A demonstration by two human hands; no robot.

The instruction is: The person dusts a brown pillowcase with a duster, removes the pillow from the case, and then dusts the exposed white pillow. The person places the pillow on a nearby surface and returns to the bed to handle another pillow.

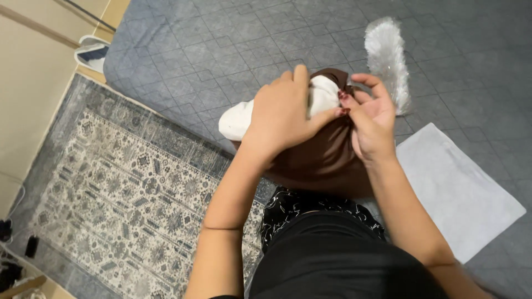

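A white pillow (235,119) lies partly inside a shiny brown pillowcase (324,160) at the edge of a bed. My left hand (282,113) presses on the white pillow and grips the brown fabric's open edge. My right hand (374,119) pinches the same brown edge near its top corner, thumb and fingertips closed on the cloth. Both hands meet at the case's opening.
The bed has a grey quilted cover (221,50). A flat white cloth (454,188) lies on it at the right. A crinkled clear plastic wrapper (388,55) lies behind the hands. A patterned rug (122,188) covers the floor at left.
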